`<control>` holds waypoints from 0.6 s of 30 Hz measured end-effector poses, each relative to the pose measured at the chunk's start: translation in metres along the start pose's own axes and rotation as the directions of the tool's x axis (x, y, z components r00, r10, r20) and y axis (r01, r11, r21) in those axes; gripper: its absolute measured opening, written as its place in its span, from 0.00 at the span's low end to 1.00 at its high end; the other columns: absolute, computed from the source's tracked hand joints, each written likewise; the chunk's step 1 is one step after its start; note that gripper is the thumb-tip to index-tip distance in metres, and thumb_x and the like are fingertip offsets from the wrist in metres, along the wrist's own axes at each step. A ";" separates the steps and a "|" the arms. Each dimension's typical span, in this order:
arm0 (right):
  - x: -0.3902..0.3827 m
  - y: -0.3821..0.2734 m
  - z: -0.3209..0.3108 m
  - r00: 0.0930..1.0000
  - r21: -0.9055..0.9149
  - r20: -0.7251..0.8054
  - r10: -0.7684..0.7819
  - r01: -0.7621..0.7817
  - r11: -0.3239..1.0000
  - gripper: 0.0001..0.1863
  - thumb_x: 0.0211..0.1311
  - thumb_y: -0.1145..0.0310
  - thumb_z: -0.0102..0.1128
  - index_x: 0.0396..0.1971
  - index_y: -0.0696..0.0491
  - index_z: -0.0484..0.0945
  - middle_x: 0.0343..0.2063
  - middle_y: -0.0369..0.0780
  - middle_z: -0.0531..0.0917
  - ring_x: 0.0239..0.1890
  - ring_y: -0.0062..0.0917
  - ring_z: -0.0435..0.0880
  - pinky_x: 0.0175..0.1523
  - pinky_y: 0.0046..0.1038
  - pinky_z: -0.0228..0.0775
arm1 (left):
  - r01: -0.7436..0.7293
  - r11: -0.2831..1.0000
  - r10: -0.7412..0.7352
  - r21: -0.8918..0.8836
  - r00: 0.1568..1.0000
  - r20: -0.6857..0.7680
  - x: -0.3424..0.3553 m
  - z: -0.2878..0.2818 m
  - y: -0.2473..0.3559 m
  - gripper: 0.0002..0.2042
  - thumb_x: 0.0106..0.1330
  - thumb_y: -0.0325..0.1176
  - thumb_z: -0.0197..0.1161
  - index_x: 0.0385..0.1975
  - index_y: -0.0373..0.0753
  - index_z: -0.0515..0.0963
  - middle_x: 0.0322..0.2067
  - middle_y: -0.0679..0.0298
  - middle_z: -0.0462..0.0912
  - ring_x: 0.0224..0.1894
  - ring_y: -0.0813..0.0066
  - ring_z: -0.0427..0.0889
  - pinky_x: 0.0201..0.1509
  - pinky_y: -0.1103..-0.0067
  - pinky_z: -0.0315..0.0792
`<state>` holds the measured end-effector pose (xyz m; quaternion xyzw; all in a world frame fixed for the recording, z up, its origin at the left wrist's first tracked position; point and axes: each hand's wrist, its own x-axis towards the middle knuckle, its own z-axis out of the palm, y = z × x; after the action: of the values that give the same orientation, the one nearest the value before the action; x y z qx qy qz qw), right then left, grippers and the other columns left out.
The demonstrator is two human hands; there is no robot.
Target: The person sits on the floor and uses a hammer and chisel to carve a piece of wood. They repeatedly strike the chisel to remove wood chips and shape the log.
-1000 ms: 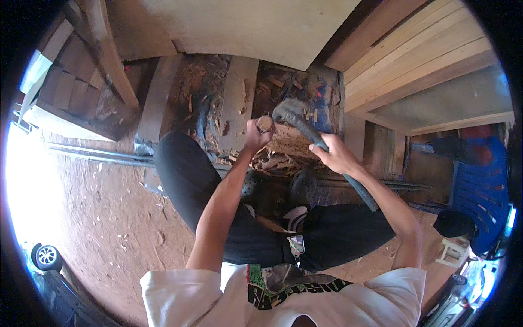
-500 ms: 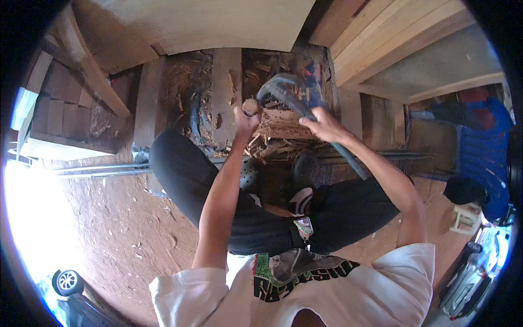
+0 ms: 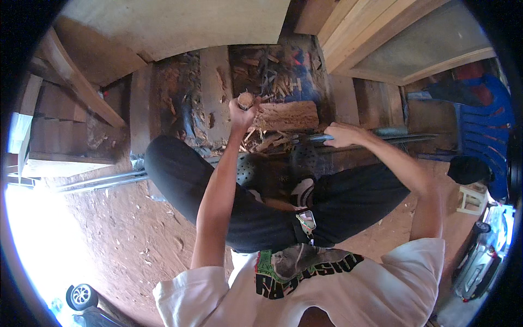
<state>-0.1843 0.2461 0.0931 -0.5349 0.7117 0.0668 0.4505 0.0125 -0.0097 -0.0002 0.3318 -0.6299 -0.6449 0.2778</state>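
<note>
A short wooden piece [image 3: 245, 100] is held upright in the left hand [image 3: 241, 113] while a long dark tool handle [image 3: 318, 138] is grasped by the right hand [image 3: 342, 134].

The left grip is closed around the lower part of the wooden piece, whose rounded pale top is seen above the fingers, just left of a rough wooden block [image 3: 287, 115]. The right grip is closed on the handle, which is laid level, just below the block; the tool's head is hidden, so its kind cannot be told. Wood chips and splinters [image 3: 272, 82] are scattered on the dark ground beyond the block. Black trousers [image 3: 185, 180] are worn on the bent legs, and a blue plastic chair [image 3: 487, 131] is seen at the right, well apart from both hands.
</note>
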 end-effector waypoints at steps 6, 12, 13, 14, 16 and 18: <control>0.037 0.016 0.023 0.959 0.111 -0.283 -0.030 0.064 0.992 0.20 0.61 0.58 0.59 0.28 0.63 0.74 0.23 0.53 0.79 0.28 0.42 0.80 0.35 0.42 0.68 | 0.170 0.985 -0.170 0.030 0.985 -0.001 0.004 0.005 0.006 0.31 0.52 0.42 0.75 0.46 0.33 0.62 0.39 0.59 0.74 0.41 0.70 0.75 0.47 0.72 0.70; 0.028 0.006 0.026 1.000 0.058 -0.015 0.024 -0.023 0.998 0.21 0.61 0.59 0.60 0.26 0.66 0.75 0.17 0.52 0.76 0.24 0.45 0.78 0.33 0.44 0.66 | 0.080 0.997 -0.081 0.008 0.997 0.020 0.019 0.011 0.001 0.30 0.52 0.38 0.74 0.46 0.32 0.61 0.41 0.57 0.74 0.42 0.69 0.75 0.48 0.72 0.70; 0.028 0.002 0.029 0.996 0.021 -0.091 -0.016 0.018 1.000 0.21 0.61 0.59 0.60 0.26 0.66 0.75 0.19 0.53 0.76 0.25 0.46 0.78 0.34 0.44 0.67 | 0.055 0.998 -0.055 -0.012 0.998 0.044 0.025 0.013 0.000 0.30 0.52 0.37 0.74 0.46 0.32 0.61 0.41 0.57 0.74 0.42 0.69 0.75 0.48 0.71 0.70; 0.031 -0.002 0.035 0.991 -0.012 -0.135 -0.024 0.023 1.000 0.21 0.61 0.59 0.60 0.27 0.67 0.74 0.20 0.53 0.77 0.26 0.46 0.79 0.35 0.44 0.67 | 0.031 0.999 -0.029 -0.025 0.998 0.060 0.032 0.015 0.000 0.26 0.52 0.36 0.73 0.41 0.32 0.63 0.37 0.59 0.74 0.38 0.71 0.74 0.44 0.72 0.70; 0.039 -0.007 0.043 0.977 -0.017 -0.210 0.032 -0.037 0.999 0.21 0.62 0.59 0.59 0.30 0.66 0.74 0.24 0.55 0.77 0.31 0.47 0.80 0.38 0.45 0.69 | -0.034 0.997 0.031 0.062 0.998 0.055 0.047 0.021 -0.001 0.14 0.52 0.32 0.69 0.27 0.33 0.69 0.24 0.65 0.74 0.27 0.77 0.72 0.33 0.75 0.69; 0.049 -0.004 0.050 0.935 0.077 -0.329 0.134 -0.115 0.990 0.20 0.61 0.57 0.58 0.29 0.64 0.75 0.27 0.55 0.79 0.33 0.48 0.80 0.37 0.46 0.70 | -0.094 0.995 0.095 0.023 0.995 -0.008 0.058 0.028 -0.006 0.11 0.51 0.30 0.68 0.21 0.34 0.71 0.20 0.67 0.74 0.23 0.78 0.72 0.29 0.75 0.70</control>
<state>-0.1532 0.2391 0.0309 -0.4793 0.8117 -0.0166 0.3335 -0.0450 -0.0368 -0.0106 0.3078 -0.6509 -0.6223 0.3072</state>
